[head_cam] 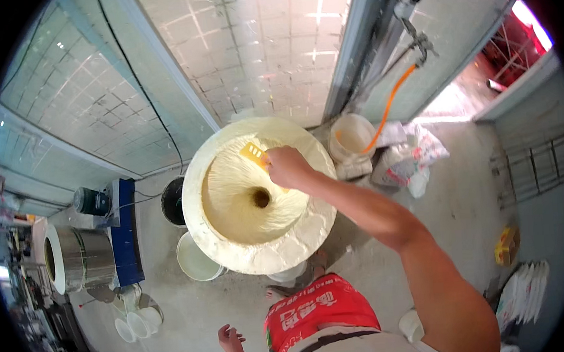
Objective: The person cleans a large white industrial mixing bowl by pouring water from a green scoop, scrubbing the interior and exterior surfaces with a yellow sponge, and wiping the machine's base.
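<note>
My right hand (288, 166) grips a yellow slotted plastic tool (254, 153) over a large round drum with a wide pale rim (203, 239). Pale cream-coloured liquid (235, 208) swirls inside the drum, with a dark hollow at its centre. The slotted end of the tool lies near the far inner side; whether it touches the liquid is hard to tell. My left hand (231, 339) hangs low in front of me, away from the drum, with fingers loosely bent and nothing seen in them. A red apron (319, 309) with writing covers my lap.
A white bucket (352, 135) with an orange hose (391, 101) stands right of the drum beside bags (411, 153). At left are a black bucket (171, 202), a bucket of pale liquid (195, 258) and a metal drum (88, 258) lying sideways. A tiled wall (254, 47) rises behind.
</note>
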